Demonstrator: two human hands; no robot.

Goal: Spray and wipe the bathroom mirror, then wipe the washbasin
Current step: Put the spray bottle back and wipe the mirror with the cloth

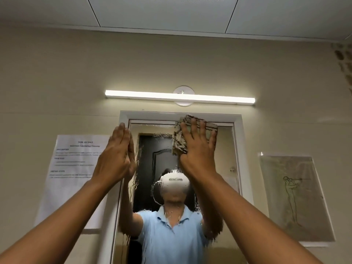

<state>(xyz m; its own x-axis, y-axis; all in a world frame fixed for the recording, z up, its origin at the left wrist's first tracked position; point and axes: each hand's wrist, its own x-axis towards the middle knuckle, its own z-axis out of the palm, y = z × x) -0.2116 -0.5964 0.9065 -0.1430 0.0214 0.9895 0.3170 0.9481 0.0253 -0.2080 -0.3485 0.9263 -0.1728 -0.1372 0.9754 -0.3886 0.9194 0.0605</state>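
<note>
The soft, limp cloth [192, 134] lies flat under the spread fingers of the right hand [198, 149], pressed against the wet, slick mirror [158, 149] near its top edge, while the left hand [119, 157], fingers straight, braces the frame beside it.

Above us a lit tube lamp [180, 97] ran across the beige wall [57, 77]. We saw a printed sheet [74, 178] taped at left and a line drawing [294, 197] at right, under ceiling panels [163, 12].
</note>
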